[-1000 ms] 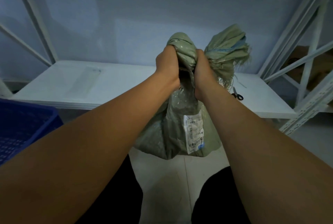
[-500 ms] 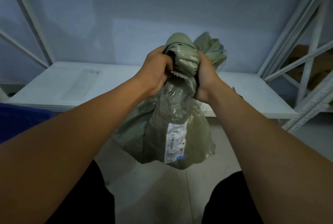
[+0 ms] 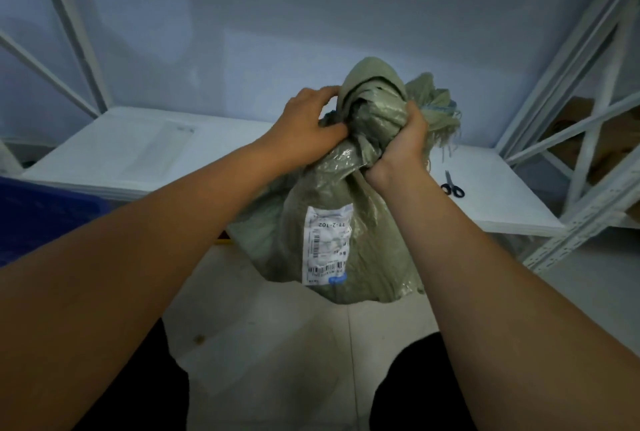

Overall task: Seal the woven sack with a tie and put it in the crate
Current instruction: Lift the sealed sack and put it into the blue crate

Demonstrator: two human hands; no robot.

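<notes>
Both hands' fingers (image 3: 412, 119) around sack neck (image 3: 374, 108)

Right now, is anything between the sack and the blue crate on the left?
Only the person's own left forearm crosses that path. The woven sack stands on the floor with both hands at its neck; the blue crate sits at the left edge, partly out of view.

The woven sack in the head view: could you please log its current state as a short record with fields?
item: woven sack, green, white label facing the camera
neck: bunched into a knot-like wad
left hand: grip on the neck
right hand: grip on the neck
separate tie: none visible
crate: blue, at left, sack not inside
scissors: on the shelf
</notes>
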